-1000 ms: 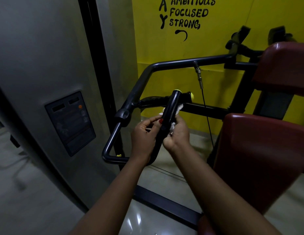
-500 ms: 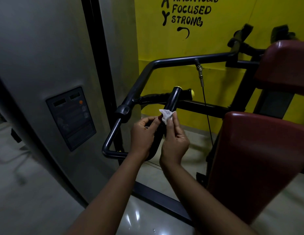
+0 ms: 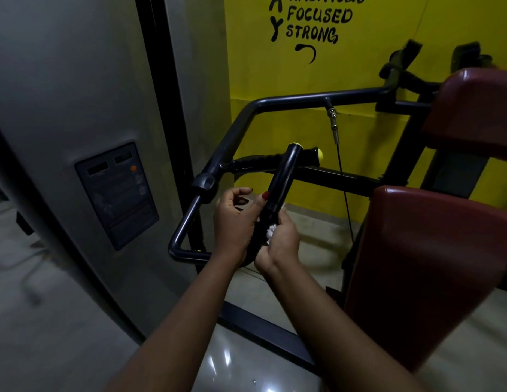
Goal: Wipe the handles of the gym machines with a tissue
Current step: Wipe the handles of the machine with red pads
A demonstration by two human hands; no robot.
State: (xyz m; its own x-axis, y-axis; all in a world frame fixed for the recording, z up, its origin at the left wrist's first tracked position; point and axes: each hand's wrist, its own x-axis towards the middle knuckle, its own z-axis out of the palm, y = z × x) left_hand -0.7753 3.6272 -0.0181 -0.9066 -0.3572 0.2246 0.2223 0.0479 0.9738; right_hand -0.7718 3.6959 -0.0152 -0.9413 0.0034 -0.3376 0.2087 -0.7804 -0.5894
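Right hand (image 3: pixel 280 244) curled round the black handle (image 3: pixel 282 179), pressing the tissue (image 3: pixel 271 232) low on it — lower than half a second ago — left hand (image 3: pixel 235 219), loosely curled, apparently touching it by the thumb only.

a gym: padded weight machine (image 3: pixel 433 267), motivational slogan (image 3: pixel 311 21) on yellow wall (image 3: pixel 275 80)

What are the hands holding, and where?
The right hand grips a bunched tissue against the lower part of the handle. The left hand holds nothing; its thumb only touches the handle.
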